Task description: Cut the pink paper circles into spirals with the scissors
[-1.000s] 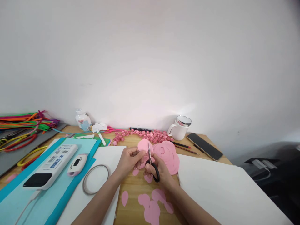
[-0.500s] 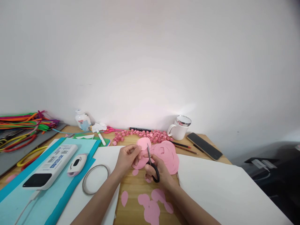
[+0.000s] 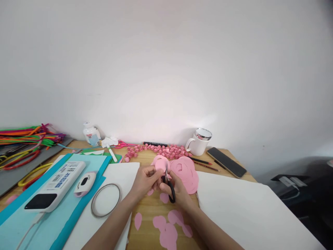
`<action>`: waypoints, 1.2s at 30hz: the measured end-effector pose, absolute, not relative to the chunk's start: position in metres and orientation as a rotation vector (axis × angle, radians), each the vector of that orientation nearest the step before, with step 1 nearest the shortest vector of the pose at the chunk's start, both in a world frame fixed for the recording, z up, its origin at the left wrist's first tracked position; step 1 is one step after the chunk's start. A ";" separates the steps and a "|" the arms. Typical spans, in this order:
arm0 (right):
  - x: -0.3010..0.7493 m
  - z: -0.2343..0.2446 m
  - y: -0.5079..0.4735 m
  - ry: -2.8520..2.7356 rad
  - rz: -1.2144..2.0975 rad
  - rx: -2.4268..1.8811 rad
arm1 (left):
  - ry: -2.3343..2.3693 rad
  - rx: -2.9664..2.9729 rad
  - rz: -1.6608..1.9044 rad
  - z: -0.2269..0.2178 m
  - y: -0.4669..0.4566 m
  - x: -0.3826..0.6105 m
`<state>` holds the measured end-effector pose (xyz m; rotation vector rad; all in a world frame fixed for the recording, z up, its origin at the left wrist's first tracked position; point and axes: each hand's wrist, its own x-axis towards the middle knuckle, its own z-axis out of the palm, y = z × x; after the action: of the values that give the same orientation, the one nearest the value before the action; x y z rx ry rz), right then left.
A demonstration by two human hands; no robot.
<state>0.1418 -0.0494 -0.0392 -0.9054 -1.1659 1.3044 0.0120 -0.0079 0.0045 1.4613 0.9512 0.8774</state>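
Between thumb and fingers, my left hand (image 3: 145, 178) pinches a pink paper circle (image 3: 160, 163). My right hand (image 3: 177, 189) is closed around the black handles of a pair of scissors (image 3: 171, 191), whose blades point up and away at the circle's right edge. Whether the blades are parted I cannot tell. Just behind and to the right of my hands lies a pile of larger pink paper rounds (image 3: 186, 173). Nearer me, several pink paper scraps (image 3: 168, 236) lie on the wooden table (image 3: 145, 239).
Many small pink paper rolls (image 3: 171, 151) lie along the wall, near a white mug (image 3: 199, 142) and a phone (image 3: 226, 162). At left are a white power bank (image 3: 56, 185), a roll of tape (image 3: 106, 200) and colourful pipe cleaners (image 3: 31, 135). White paper (image 3: 249, 208) covers the right side.
My left hand has shifted slightly right and down with the pink paper circle, closing in on my right hand. The scissors have turned a little more upright.
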 end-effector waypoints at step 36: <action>0.140 -0.050 -0.050 -1.090 1.437 -0.831 | 0.948 1.417 0.999 0.007 -0.003 0.008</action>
<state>0.1396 -0.0504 -0.0496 -0.8313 -1.0896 1.4371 0.0084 -0.0033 0.0069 1.4173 0.9480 0.9993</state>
